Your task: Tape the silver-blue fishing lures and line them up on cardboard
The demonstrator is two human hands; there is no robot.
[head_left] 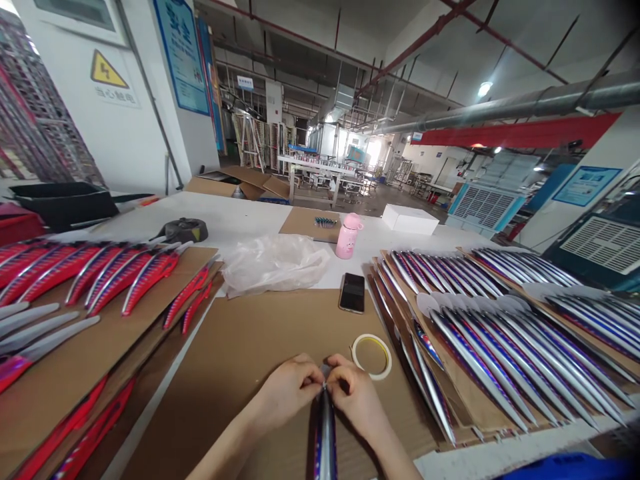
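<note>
A long silver, blue and purple fishing lure (326,440) lies on the brown cardboard (235,373) in front of me, pointing away from me. At its far tip my left hand (290,390) pinches with thumb and forefinger. My right hand (354,395) pinches the same tip from the other side, its fingers nearly touching the left ones. A small grey, see-through bit shows between the fingertips, too small to make out. Just beyond my right hand lies a roll of masking tape (356,353), flat on the cardboard.
Silver-blue lures (495,353) lie in rows on cardboard at right, red lures (150,280) at left. Farther off are a phone (353,293), a crumpled plastic bag (275,263), a pink bottle (347,240), a white box (410,220) and a dark round object (186,231).
</note>
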